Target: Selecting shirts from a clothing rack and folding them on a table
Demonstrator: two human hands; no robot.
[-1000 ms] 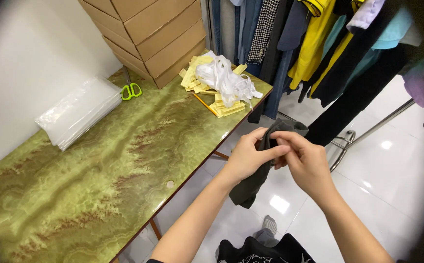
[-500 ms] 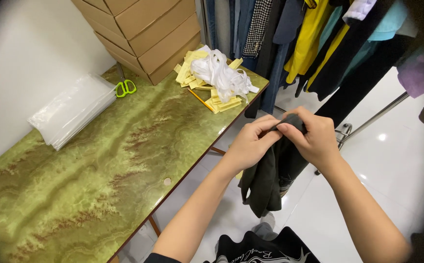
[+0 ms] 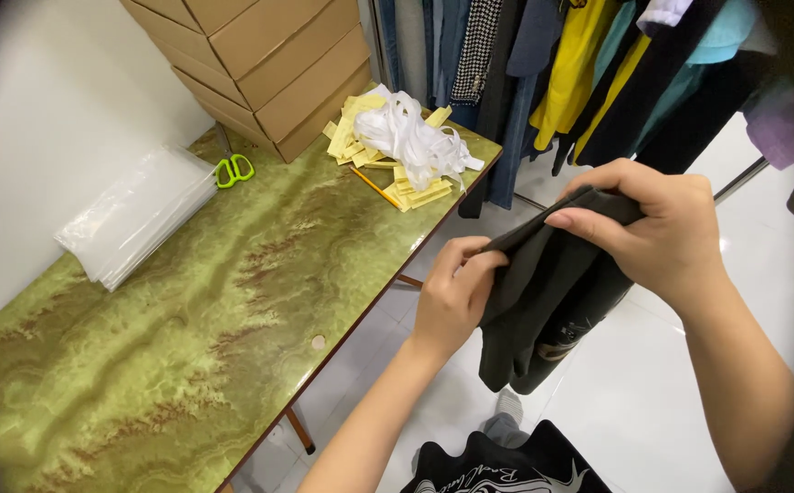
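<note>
A dark grey-black garment (image 3: 543, 310) hangs folded between both my hands, beside the table's right edge. My left hand (image 3: 456, 297) pinches its lower left edge. My right hand (image 3: 662, 233) grips the top fold, thumb on the cloth, higher and further right. The garment's lower end dangles over the white floor (image 3: 634, 411).
A green marbled table (image 3: 196, 310) carries a stack of clear plastic bags (image 3: 137, 215), green scissors (image 3: 233, 170), a pile of yellow tags with white strips (image 3: 406, 146) and a pencil (image 3: 374, 185). Cardboard boxes (image 3: 278, 64) stand behind. Clothes hang on a rack (image 3: 598, 73).
My hands have drawn apart along the garment: the right rose to the right, the left dropped toward the table edge. The view has swung slightly left.
</note>
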